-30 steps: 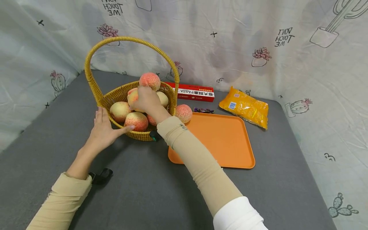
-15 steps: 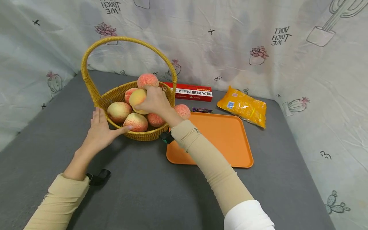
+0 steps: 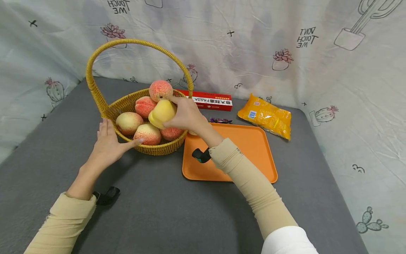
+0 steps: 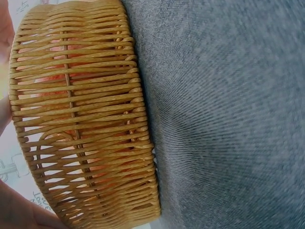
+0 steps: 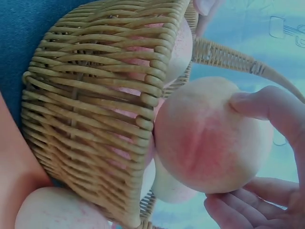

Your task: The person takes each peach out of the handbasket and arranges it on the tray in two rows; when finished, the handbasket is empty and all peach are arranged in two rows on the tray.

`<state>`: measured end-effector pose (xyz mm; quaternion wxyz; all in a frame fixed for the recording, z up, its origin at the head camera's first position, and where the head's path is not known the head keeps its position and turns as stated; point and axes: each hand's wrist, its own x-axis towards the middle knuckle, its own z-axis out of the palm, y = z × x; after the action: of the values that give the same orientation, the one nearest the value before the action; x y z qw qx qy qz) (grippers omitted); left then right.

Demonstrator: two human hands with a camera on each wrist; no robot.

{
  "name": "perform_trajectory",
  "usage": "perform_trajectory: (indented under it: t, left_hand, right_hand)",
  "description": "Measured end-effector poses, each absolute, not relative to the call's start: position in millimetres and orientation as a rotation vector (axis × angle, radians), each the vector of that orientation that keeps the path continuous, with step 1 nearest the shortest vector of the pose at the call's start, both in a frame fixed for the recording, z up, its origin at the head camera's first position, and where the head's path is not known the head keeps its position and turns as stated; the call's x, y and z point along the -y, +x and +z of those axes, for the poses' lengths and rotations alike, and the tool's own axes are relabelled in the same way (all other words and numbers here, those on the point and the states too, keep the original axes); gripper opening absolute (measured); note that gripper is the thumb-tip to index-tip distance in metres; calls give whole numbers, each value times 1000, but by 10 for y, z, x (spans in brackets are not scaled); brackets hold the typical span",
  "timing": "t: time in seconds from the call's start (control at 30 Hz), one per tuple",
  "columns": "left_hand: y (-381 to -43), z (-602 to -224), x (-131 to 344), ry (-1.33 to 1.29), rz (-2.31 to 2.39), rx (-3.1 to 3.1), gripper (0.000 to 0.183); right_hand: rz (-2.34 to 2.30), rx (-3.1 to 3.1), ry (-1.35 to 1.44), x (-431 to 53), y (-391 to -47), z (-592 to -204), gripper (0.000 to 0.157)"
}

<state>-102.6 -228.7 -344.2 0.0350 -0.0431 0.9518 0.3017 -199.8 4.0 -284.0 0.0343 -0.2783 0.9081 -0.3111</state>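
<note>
In the head view my right hand [image 3: 187, 113] pinches a yellowish peach [image 3: 165, 110] between thumb and fingers, over the right part of a wicker basket [image 3: 155, 150]. The right wrist view shows this peach's red blush close to the rim, with a paler fruit [image 5: 174, 183] behind it. Several other peaches lie in the basket, among them a pale one [image 3: 129, 123] at left and a pink one [image 3: 161, 90] high at the back. My left hand [image 3: 108, 144] rests at the basket's left front rim, its fingers straight and thumb stretched along the edge.
An orange tray [image 3: 234, 148] lies right of the basket, with a peach [image 3: 192, 133] at its left edge, mostly hidden behind my right hand. Behind are a red pasta box [image 3: 212, 101], a dark-wrapped candy [image 3: 221, 120] and a yellow packet [image 3: 265, 116]. The tall basket handle [image 3: 139, 41] arches overhead.
My right hand has drawn back rightward and toward me with the yellowish peach, uncovering more fruit in the basket. The left hand stays at the rim; the whole view shifts slightly.
</note>
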Motion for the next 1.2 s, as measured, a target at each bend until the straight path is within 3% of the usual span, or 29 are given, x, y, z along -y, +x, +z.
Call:
perform_trajectory:
  t: [0.43, 0.83, 1.2]
  left_hand:
    - [-1041, -3429, 2308, -131, 906, -2904, 125]
    - [-1045, -3444, 2309, -121, 897, -2912, 124]
    - [-1045, -3434, 2319, -113, 891, -2915, 124]
  right_hand:
    - [-1082, -2810, -916, -268, -1890, -2997, 76]
    - [-1804, -2538, -862, -464, -1880, -3235, 73]
    - [-2038, -2460, -923, -775, -1818, -3196, 73]
